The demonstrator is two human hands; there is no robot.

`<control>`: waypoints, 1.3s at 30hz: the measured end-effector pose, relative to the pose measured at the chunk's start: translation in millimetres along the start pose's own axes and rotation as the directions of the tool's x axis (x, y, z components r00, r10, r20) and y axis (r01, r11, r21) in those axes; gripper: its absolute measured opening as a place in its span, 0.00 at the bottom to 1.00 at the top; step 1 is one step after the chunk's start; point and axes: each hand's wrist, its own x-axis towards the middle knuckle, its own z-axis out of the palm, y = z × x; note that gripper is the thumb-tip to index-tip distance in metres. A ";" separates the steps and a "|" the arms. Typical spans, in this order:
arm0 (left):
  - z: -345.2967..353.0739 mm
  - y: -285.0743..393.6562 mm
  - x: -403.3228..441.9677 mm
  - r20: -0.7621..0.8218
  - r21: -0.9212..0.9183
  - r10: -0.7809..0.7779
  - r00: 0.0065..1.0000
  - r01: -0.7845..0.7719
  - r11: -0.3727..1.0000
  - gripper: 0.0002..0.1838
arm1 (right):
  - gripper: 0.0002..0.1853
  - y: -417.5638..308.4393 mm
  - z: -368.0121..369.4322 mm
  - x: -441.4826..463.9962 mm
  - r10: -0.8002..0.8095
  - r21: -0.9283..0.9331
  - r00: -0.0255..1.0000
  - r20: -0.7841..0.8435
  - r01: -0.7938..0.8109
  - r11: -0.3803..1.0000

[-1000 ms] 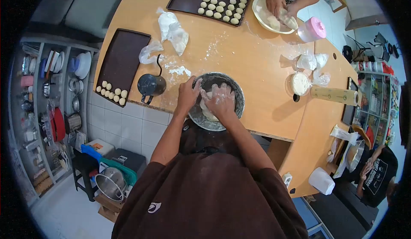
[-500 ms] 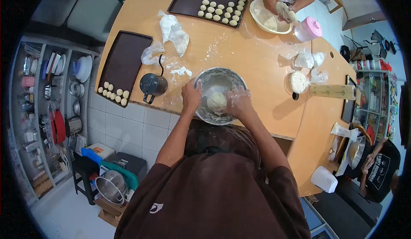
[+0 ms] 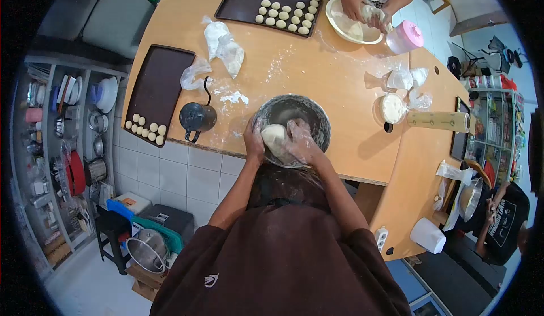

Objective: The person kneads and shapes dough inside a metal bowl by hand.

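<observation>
A metal mixing bowl [image 3: 321, 118], its inside smeared with flour, stands at the near table edge and tilts toward me. In it, against the left wall, rests a pale lump of dough [image 3: 274, 137]. My left hand [image 3: 254, 140] grips the bowl's left rim, close beside the dough. Flour coats my right hand [image 3: 304, 142], which is inside the bowl with its fingers curled against the dough's right side. Part of the dough is hidden by these fingers.
Left of the bowl are a dark jug [image 3: 198, 117], flour bags [image 3: 224, 47] and a tray [image 3: 160, 75] with dough balls. A second tray [image 3: 238, 1] lies at the back. Across the table, a co-worker's hands [image 3: 368, 11] knead dough over a cream bowl [image 3: 340, 26]. A wrap roll [image 3: 437, 121] lies right.
The dough has shifted to the bowl's left side and shows larger. My right hand has moved left and inward over it. The bowl now tilts more toward me.
</observation>
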 end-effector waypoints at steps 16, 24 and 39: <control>11.3 17.4 -16.2 0.236 -0.624 -0.370 0.899 0.432 0.651 0.30 | 0.27 -43.3 35.6 34.4 0.352 -0.003 0.926 -0.139 -0.355 0.935; 26.4 41.1 -20.6 0.250 -0.717 -0.428 0.869 0.463 0.521 0.29 | 0.22 -35.5 44.1 38.6 0.201 -0.128 0.924 -0.326 -0.254 0.959; 25.9 11.8 -12.9 -0.061 -0.407 -0.370 0.927 0.315 0.857 0.29 | 0.18 -2.2 47.3 60.9 0.093 -0.080 0.935 -0.343 -0.128 0.989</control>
